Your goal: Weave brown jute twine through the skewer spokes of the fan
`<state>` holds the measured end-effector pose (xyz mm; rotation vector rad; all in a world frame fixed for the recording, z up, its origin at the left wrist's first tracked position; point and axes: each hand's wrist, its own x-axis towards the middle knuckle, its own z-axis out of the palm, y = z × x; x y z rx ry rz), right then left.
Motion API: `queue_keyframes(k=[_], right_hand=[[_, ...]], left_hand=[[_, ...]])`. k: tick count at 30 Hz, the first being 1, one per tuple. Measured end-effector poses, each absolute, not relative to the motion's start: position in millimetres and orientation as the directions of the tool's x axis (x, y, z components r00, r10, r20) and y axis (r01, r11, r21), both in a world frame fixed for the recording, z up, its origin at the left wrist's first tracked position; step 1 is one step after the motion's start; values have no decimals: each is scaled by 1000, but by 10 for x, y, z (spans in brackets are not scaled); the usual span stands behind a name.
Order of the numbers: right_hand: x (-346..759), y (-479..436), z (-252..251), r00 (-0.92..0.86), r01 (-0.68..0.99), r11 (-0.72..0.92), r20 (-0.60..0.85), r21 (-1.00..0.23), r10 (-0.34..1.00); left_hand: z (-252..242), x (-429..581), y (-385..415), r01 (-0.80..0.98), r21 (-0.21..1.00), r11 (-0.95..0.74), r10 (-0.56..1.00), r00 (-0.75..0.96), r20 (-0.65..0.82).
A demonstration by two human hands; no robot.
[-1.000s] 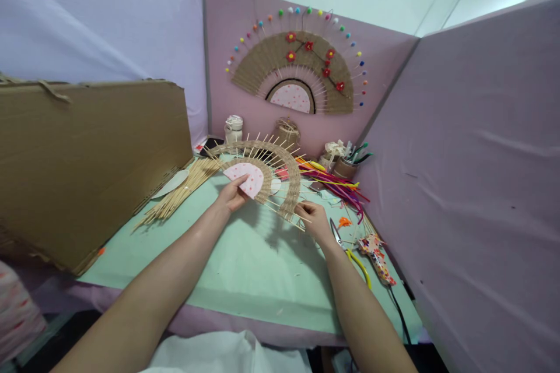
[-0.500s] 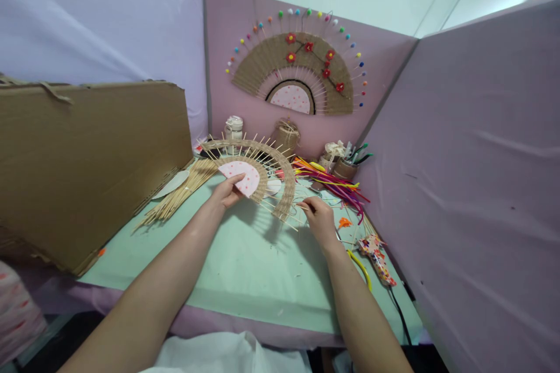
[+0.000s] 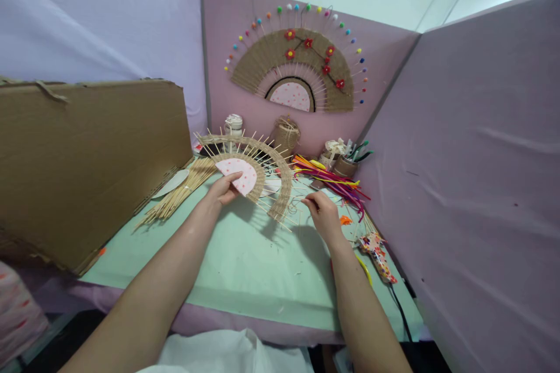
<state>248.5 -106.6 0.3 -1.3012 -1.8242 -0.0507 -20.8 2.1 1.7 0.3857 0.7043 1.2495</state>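
1. Head view: one spoked woven fan [image 3: 286, 183] held above one table [image 3: 245, 280]; one flowered fan [image 3: 258, 61] on the panel [image 3: 385, 46].
2. Left hand [image 3: 224, 188]: thumb across the spoked woven fan's dotted centre [image 3: 228, 169], gripping it.
3. Right hand [image 3: 322, 213]: beside its edge, fingertips pinched on twine [image 3: 294, 207].

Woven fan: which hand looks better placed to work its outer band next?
Probably the right hand: it is off the fan, near the lower end of its outer band, while the left hand grips the dotted center.

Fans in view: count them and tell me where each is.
2: the woven fan in the left hand, and the flowered fan on the panel behind the table.
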Motion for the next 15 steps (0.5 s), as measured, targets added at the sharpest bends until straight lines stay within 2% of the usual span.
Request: queue_keyframes(k=[7, 12, 15], right_hand=[[2520, -1028, -28, -92, 746, 457, 604, -484, 792], [2551, -1032, -13, 2, 746, 386, 582, -543, 814], [2545, -1041, -8, 84, 710, 341, 554, -617, 828]], left_hand=[[7, -193, 3, -692, 656, 301, 953, 186, -241], [4, -212, 9, -705, 628, 329, 943, 210, -258], [17, -224, 11, -721, 606, 334, 941, 216, -261]])
